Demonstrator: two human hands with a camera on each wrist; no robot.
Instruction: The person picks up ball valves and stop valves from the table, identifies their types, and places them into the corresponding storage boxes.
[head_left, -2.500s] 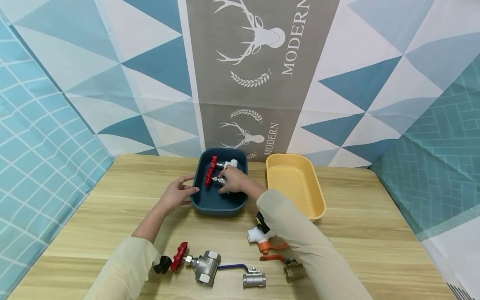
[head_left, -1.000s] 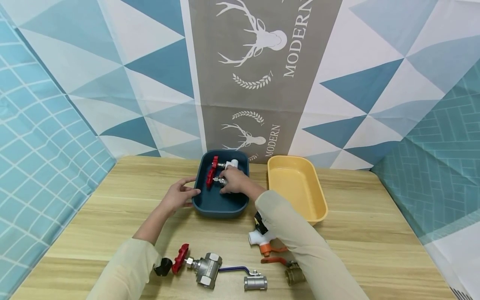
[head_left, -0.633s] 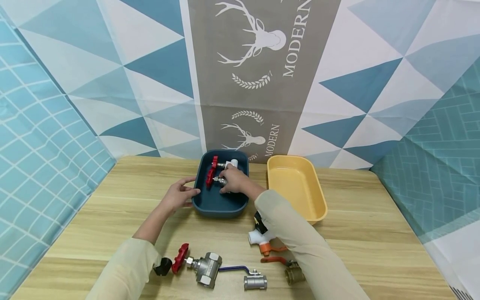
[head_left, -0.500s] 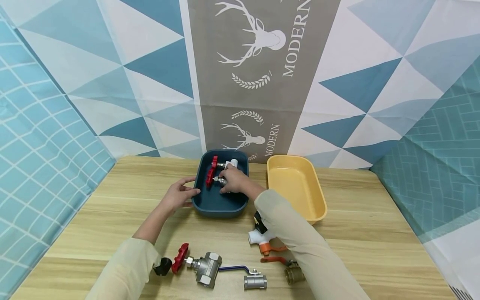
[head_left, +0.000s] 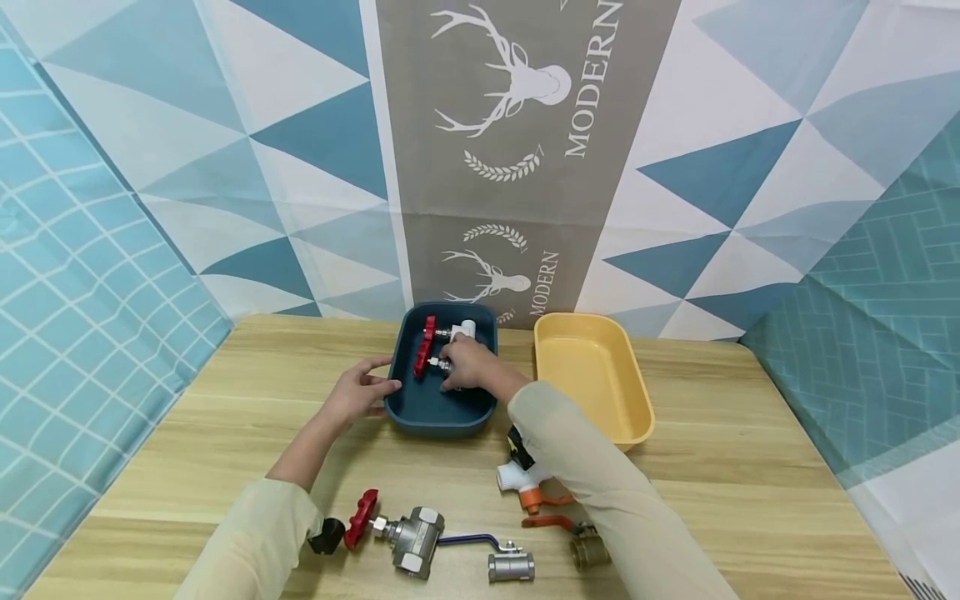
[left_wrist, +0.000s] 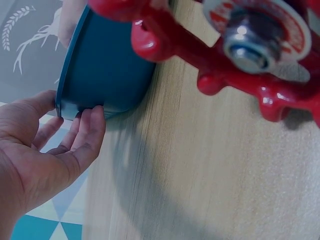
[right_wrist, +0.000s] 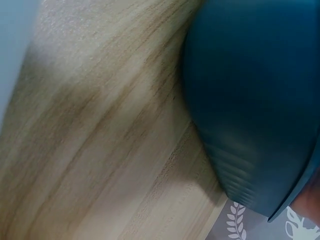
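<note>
Wood-grain tabletop [head_left: 720, 467] is supporting a blue tray [head_left: 438, 427]; the left hand [head_left: 358, 390] is pinching its rim, likely steadying it, while the right hand [head_left: 471, 365] is gripping the nearer red-wheeled valve [head_left: 434, 362] inside, perhaps preventing rolling.

Valves [head_left: 463, 327] in left tray [head_left: 438, 408], right tray [head_left: 592, 367] alongside, other valves [head_left: 417, 542] before.

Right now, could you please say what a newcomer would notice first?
Probably the bright yellow tray, right of the dark blue tray. Inside the blue one, red handwheels stand out beside the right hand, which holds a silver valve; the left hand grips that tray.
</note>
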